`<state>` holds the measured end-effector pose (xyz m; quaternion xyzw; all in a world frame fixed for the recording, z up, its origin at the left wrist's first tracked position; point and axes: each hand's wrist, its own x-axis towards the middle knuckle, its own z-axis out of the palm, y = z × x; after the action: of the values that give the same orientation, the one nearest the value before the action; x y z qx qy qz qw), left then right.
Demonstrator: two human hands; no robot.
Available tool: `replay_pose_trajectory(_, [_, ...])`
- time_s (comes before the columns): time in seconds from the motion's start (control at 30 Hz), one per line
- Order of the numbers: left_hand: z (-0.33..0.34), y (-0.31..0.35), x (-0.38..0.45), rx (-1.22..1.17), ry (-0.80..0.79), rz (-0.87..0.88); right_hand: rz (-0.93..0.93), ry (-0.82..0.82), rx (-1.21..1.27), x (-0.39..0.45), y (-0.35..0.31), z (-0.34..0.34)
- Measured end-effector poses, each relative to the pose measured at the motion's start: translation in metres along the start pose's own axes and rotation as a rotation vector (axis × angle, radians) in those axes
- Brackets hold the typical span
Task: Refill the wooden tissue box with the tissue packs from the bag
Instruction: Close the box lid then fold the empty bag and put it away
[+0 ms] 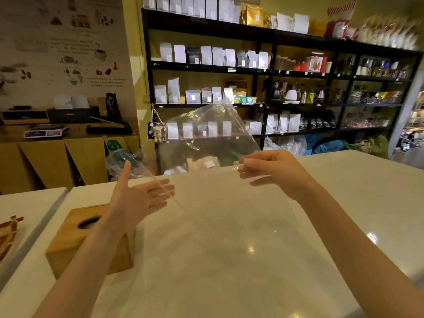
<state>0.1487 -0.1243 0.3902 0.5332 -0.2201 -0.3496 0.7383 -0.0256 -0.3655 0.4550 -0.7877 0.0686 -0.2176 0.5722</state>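
Note:
A clear plastic bag (213,138) hangs in the air above the white counter (229,249), looking empty. My right hand (270,173) pinches its near edge between thumb and fingers. My left hand (142,196) is flat and open with fingers spread, its palm against the bag's left edge. The wooden tissue box (75,239) stands at the counter's left, its oval slot facing up, partly hidden under my left forearm. No tissue pack is visible.
Black shelves (263,72) full of pouches and kettles stand behind the counter. A wooden cabinet (57,157) with a scale sits at the back left. A second white tabletop (25,210) adjoins on the left, with a brown item at its edge.

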Motion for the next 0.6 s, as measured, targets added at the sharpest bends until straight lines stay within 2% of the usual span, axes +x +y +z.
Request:
replay_pose_trajectory(0.07, [0.007,-0.003,0.000,-0.043,-0.136,-0.087,0.085,-0.004,0.156,0.002,0.007,0.004])
replay_pose_trajectory(0.13, [0.017,-0.003,0.002,0.084,-0.199,-0.077,0.178,-0.012,0.266,0.002,0.017,0.011])
replay_pose_trajectory(0.27, [0.029,0.000,-0.001,0.247,-0.181,0.086,0.311,-0.007,0.418,0.000,0.042,0.021])
replay_pose_trajectory(0.37, [0.029,-0.001,-0.003,0.252,-0.036,0.153,0.376,0.000,0.512,-0.002,0.055,0.025])
replay_pose_trajectory(0.6, [0.031,-0.005,-0.003,0.323,0.194,0.146,0.388,-0.027,0.458,-0.006,0.063,0.028])
